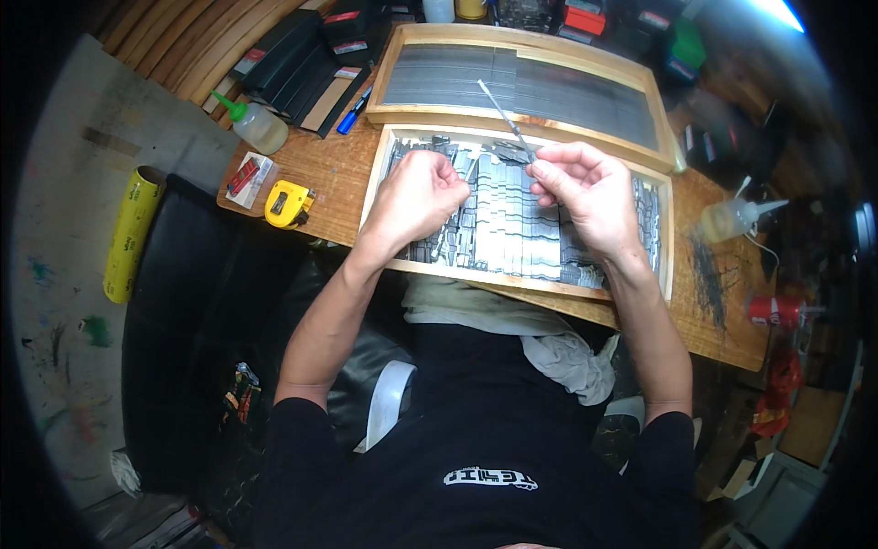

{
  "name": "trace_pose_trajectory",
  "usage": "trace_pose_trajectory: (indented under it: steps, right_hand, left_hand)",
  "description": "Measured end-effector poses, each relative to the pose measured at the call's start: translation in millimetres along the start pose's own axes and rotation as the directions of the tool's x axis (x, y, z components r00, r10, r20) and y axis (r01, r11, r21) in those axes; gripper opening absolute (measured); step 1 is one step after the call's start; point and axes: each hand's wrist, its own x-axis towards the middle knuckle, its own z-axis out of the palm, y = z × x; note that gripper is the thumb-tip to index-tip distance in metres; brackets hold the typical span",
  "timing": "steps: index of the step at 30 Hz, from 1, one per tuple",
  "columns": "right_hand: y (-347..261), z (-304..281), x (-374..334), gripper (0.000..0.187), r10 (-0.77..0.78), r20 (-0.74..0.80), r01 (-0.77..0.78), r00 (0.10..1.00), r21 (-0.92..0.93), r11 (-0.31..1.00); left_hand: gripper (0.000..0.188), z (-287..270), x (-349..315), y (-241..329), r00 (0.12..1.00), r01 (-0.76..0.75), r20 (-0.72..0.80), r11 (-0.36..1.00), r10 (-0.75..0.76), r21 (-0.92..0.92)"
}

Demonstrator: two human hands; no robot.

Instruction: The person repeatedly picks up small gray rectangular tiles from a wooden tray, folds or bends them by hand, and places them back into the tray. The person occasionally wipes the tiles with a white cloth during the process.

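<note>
My right hand [590, 192] pinches a long, thin metal strip [503, 112] by its lower end. The strip tilts up and to the left over the boxes. My left hand [422, 197] is closed, its fingertips pressed together low over the metal pieces; what they hold is too small to make out. Below both hands lies a shallow wooden box [457, 272] packed with rows of flat, notched metal pieces [517, 229]. The pieces at its left side lie in disorder, while the middle ones stand in neat, shiny rows.
A second wooden tray [521, 35] of grey strips sits behind the box. On the left are a tape measure [289, 204], a green-tipped squeeze bottle [256, 125], a blue marker [354, 112] and black boxes [291, 69]. Another squeeze bottle [729, 220] and a red can [774, 311] are at right.
</note>
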Motion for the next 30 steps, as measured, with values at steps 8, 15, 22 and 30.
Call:
trace_pose_trajectory:
  steps: [8,15,22,30]
  right_hand:
    - [11.5,35.6,-10.5,0.022,0.060,0.028,-0.065,0.998,0.194,0.979]
    - [0.1,49.4,-12.7,0.024,0.096,0.199,-0.153,0.975,0.299,0.942]
    - [-2.4,50.9,-8.6,0.023,0.074,0.215,-0.120,0.974,0.213,0.970]
    - [1.0,43.4,-18.9,0.010,-0.348,0.134,0.366,0.928,-0.503,0.783]
  left_hand:
    - [0.013,0.7,-14.6,11.7,0.987,-0.103,-0.045,0.401,0.152,-0.910]
    - [0.017,22.5,-23.7,32.7,0.969,-0.234,-0.186,0.362,0.163,-0.903]
    - [0.019,25.4,-28.4,32.2,0.946,-0.307,-0.247,0.323,0.212,-0.895]
    - [0.021,3.0,-21.2,20.2,0.989,-0.146,-0.121,0.526,0.082,-0.838]
